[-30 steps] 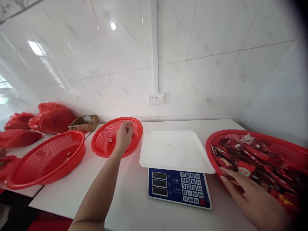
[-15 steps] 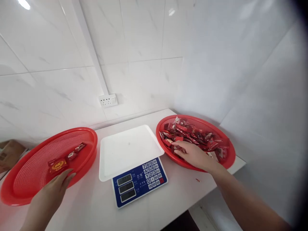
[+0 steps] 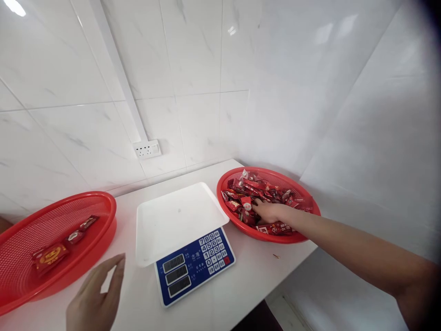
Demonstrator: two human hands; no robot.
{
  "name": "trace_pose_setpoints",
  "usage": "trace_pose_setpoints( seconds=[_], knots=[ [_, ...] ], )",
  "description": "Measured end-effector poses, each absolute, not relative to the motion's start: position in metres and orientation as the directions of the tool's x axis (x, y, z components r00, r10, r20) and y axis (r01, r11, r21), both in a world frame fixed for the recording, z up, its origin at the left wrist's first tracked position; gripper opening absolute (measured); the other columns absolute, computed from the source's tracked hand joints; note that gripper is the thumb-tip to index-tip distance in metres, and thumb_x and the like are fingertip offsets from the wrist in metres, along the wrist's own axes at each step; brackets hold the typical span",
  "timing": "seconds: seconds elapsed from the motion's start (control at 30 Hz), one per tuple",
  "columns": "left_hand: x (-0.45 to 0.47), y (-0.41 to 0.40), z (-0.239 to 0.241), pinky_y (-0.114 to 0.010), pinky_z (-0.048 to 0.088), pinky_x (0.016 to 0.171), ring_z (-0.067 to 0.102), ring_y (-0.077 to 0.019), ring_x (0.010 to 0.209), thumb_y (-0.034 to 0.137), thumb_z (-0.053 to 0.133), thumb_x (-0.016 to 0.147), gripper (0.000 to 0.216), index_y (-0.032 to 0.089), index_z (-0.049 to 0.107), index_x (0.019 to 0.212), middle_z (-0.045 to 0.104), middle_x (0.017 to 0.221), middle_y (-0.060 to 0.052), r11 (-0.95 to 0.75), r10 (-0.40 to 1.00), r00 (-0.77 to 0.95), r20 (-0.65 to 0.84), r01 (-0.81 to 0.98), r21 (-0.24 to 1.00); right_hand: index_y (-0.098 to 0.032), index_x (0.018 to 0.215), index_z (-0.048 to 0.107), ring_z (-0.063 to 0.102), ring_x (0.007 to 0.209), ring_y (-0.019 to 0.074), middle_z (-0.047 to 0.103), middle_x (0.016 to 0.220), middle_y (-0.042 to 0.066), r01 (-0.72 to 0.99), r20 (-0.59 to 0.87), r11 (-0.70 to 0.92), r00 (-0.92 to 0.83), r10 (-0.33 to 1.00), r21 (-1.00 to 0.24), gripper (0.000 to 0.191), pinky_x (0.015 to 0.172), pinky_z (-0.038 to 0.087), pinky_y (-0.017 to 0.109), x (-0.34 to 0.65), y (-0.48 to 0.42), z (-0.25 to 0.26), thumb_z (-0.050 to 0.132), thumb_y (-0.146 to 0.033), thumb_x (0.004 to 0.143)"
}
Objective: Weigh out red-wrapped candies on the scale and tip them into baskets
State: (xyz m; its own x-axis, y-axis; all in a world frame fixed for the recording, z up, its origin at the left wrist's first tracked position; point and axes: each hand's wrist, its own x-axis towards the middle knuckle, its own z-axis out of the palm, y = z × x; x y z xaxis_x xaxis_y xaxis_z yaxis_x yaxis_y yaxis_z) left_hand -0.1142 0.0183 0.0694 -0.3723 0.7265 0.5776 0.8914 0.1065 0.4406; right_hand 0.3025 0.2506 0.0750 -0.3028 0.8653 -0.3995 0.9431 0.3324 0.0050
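In the right red basket [image 3: 312,230], a heap of small red wrapped snack packets [image 3: 258,186] surrounds my right hand [image 3: 270,211]. The hand is palm down with its fingers reaching into the pile, beside a packet with a round pale emblem [image 3: 246,203]. Some fingertips are hidden among the packets; no firm hold shows. My left hand [image 3: 98,294] hovers over the table, loosely curled, a gap between thumb and fingers and nothing visible in it. To its left, the other red basket [image 3: 103,216] holds a large red packet with a yellow emblem [image 3: 51,257] and two smaller packets [image 3: 76,236].
Between the baskets stands a digital scale with a white tray [image 3: 179,220] and a blue keypad panel [image 3: 195,266]. A small scrap [image 3: 276,256] lies near the table's front right edge. Behind are a tiled wall and a power socket [image 3: 147,149].
My left hand has drawn away from the left basket, rightwards over the table. My right hand has shifted deeper into the right pile, uncovering packets near the front rim. The view has turned slightly.
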Motion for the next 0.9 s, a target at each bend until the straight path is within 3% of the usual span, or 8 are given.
trace_pose_setpoints(
  seconds=[0.1,0.23,0.33,0.4,0.53,0.67,0.77,0.9],
  knots=[
    [-0.086,0.012,0.074,-0.019,0.05,0.045,0.064,-0.0114,0.049,0.046,0.053,0.083,0.025,0.029,0.067,0.093,0.074,0.089,0.001,0.059,0.778,-0.306,0.548,0.905,0.422,-0.02,0.129,0.05,0.061,0.105,0.0342,0.046,0.136,0.019,0.939,-0.385,0.343,-0.315,0.868,0.006,0.07,0.083,0.049,0.04,0.305,0.255,0.069,0.072,-0.027,0.063],
    [-0.074,0.007,0.072,-0.015,0.049,0.043,0.071,-0.0149,0.072,0.047,0.054,0.084,0.026,0.028,0.069,0.092,0.075,0.089,0.001,-0.076,0.83,-0.212,0.516,0.874,0.48,-0.017,0.127,0.05,0.062,0.101,0.0338,0.051,0.13,0.02,0.941,-0.354,0.339,-0.322,0.878,-0.015,0.069,0.083,0.048,0.04,0.307,0.258,0.063,0.072,-0.031,0.064],
    [-0.066,0.006,0.07,-0.015,0.048,0.041,0.07,-0.0156,0.074,0.051,0.052,0.084,0.031,0.026,0.07,0.091,0.074,0.09,-0.001,-0.08,0.856,-0.237,0.459,0.817,0.571,-0.014,0.128,0.049,0.064,0.094,0.0333,0.046,0.134,0.025,0.944,-0.326,0.322,-0.327,0.887,-0.07,0.072,0.078,0.049,0.04,0.307,0.257,0.057,0.072,-0.03,0.062],
    [-0.061,0.006,0.069,-0.015,0.048,0.042,0.069,-0.0159,0.074,0.055,0.051,0.084,0.036,0.026,0.07,0.092,0.074,0.092,-0.001,-0.043,0.856,-0.295,0.425,0.778,0.627,-0.014,0.123,0.054,0.064,0.093,0.0326,0.048,0.132,0.024,0.94,-0.29,0.316,-0.339,0.895,-0.124,0.064,0.079,0.047,0.039,0.308,0.256,0.055,0.071,-0.023,0.062],
    [-0.053,0.005,0.071,-0.016,0.048,0.042,0.069,-0.0171,0.077,0.059,0.05,0.083,0.04,0.026,0.071,0.091,0.073,0.093,-0.003,-0.029,0.853,-0.326,0.408,0.75,0.661,-0.018,0.094,0.064,0.063,0.093,0.0281,0.066,0.107,0.013,0.914,-0.199,0.288,-0.351,0.915,-0.287,0.032,0.08,0.045,0.033,0.311,0.258,0.064,0.064,-0.013,0.063],
    [-0.058,0.002,0.073,-0.015,0.049,0.042,0.069,-0.0161,0.074,0.058,0.049,0.084,0.038,0.026,0.071,0.088,0.073,0.091,-0.002,-0.042,0.851,-0.315,0.419,0.756,0.654,-0.019,0.073,0.059,0.064,0.075,0.0224,0.068,0.076,0.004,0.851,-0.132,0.189,-0.286,0.949,-0.49,0.003,0.07,0.046,0.031,0.318,0.264,0.087,0.059,-0.021,0.07],
    [-0.067,0.001,0.071,-0.014,0.049,0.04,0.07,-0.0161,0.073,0.056,0.053,0.082,0.035,0.027,0.071,0.087,0.074,0.089,-0.001,-0.039,0.869,-0.3,0.394,0.752,0.658,-0.02,0.073,0.057,0.063,0.072,0.0201,0.067,0.07,0.002,0.746,-0.116,0.084,-0.212,0.97,-0.661,0.01,0.066,0.048,0.03,0.323,0.266,0.106,0.061,-0.029,0.073],
    [-0.075,0.0,0.065,-0.014,0.051,0.041,0.071,-0.0171,0.074,0.053,0.056,0.08,0.031,0.027,0.072,0.086,0.075,0.087,0.0,-0.043,0.891,-0.273,0.362,0.743,0.668,-0.021,0.08,0.054,0.065,0.079,0.019,0.07,0.08,0.004,0.556,-0.139,-0.049,-0.12,0.983,-0.83,0.017,0.066,0.052,0.028,0.323,0.263,0.124,0.062,-0.036,0.076]
  ],
)
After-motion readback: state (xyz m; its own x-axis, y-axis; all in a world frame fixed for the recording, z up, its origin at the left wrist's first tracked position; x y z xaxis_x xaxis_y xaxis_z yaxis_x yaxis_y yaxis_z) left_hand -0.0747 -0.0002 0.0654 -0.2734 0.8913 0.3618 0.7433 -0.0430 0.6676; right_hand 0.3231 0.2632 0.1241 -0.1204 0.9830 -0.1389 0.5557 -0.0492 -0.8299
